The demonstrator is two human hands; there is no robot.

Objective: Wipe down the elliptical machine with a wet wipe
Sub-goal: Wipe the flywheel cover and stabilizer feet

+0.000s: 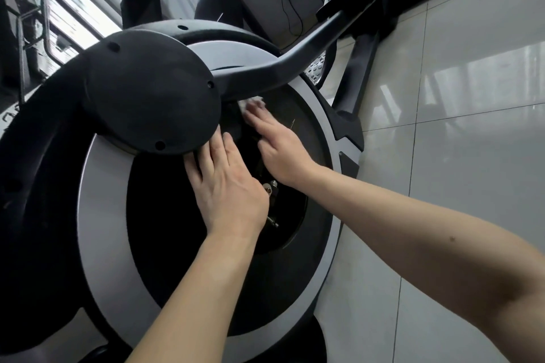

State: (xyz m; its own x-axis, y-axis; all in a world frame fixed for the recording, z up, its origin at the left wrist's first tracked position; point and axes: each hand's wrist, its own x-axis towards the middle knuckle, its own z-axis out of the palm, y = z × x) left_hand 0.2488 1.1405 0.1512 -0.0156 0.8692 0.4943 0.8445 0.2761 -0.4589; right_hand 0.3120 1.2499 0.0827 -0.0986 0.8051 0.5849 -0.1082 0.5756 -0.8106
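One elliptical machine [100, 215], round matte-black disc [165, 230] ringed smooth grey, my left hand [233, 188] flat on it, my right hand [280, 150] straight-fingered, pressing one crumpled white wipe [255, 102].

Elliptical machine [147, 97], as I view it: black disc [165, 215] inside a silver-grey ring [103, 230]; dotted grey pedal [317, 68]. Wet wipe [255, 102]: white. Floor tiles [472, 156]: pale grey, glossy.
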